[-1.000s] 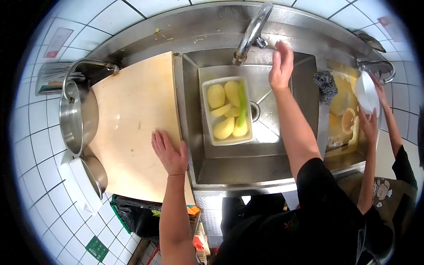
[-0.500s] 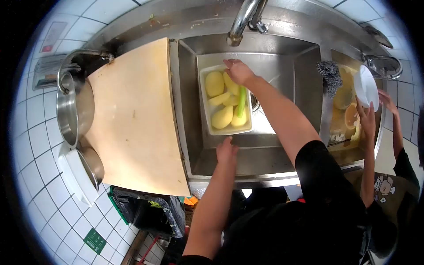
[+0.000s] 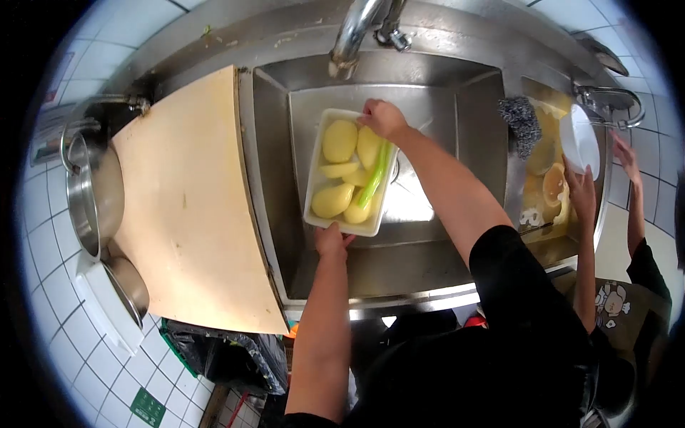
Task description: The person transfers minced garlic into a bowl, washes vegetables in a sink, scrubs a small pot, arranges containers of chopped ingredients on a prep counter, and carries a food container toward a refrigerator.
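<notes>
A white rectangular container (image 3: 311, 187) is in the left part of the metal sink, slightly tilted to one side. Inside lie several peeled potatoes (image 3: 340, 140) and a green stalk (image 3: 374, 175) along the right side. My right hand (image 3: 384, 118) grips the container's far rim near its top right corner, fingers curled over the edge. At the near edge, my left hand (image 3: 333, 240) holds the container's rim, its fingers partly hidden beneath.
A wooden board (image 3: 193, 207) lies left of the sink (image 3: 428, 260), metal bowls (image 3: 96, 189) beyond it. The faucet (image 3: 349, 43) overhangs the far side. At right, a co-worker's hands (image 3: 581, 191) hold a white bowl (image 3: 579, 143) over another basin, beside a dark scrubber (image 3: 520, 125).
My left hand has left the board and my right hand has come down from near the faucet, both onto the container. The container has turned slightly.
</notes>
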A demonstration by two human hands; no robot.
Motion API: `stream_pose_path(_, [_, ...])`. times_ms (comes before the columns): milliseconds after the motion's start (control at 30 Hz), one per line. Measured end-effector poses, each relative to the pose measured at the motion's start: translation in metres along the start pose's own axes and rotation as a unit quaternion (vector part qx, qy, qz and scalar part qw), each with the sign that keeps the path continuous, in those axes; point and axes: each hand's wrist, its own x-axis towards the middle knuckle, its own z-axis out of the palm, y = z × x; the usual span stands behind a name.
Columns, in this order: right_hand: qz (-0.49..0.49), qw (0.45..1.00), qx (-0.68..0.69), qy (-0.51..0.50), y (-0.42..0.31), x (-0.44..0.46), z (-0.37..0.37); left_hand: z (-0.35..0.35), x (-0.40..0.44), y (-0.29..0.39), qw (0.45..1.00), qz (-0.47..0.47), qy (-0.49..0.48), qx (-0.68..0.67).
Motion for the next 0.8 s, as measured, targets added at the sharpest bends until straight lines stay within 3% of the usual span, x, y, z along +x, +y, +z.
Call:
stream_pose_path(100, [0.089, 0.995, 0.04, 0.03, 0.013, -0.028, -0.004, -0.005, -0.011, 0.018, 0.997, 0.047, -0.021, 0.057])
stream_pose_path(200, [0.126, 0.986, 0.071, 0.085, 0.017, -0.061, -0.017, -0.001, -0.038, 0.041, 0.989, 0.065, -0.007, 0.13])
stream_pose_path(300, [0.163, 0.974, 0.111, 0.115, 0.011, -0.093, -0.045, -0.012, -0.042, 0.045, 0.984, 0.08, -0.087, 0.135])
stream_pose_path(433, [0.199, 0.967, 0.087, 0.131, -0.014, -0.128, -0.098, -0.017, -0.086, 0.064, 0.974, 0.11, -0.109, 0.167])
stream_pose_path(633, [0.181, 0.967, 0.084, 0.158, -0.051, -0.174, -0.168, -0.033, -0.161, 0.079, 0.966, 0.157, -0.103, 0.175])
stream_pose_path(800, [0.174, 0.973, 0.096, 0.12, -0.088, -0.196, -0.21, -0.059, -0.206, 0.085, 0.964, 0.167, -0.094, 0.183])
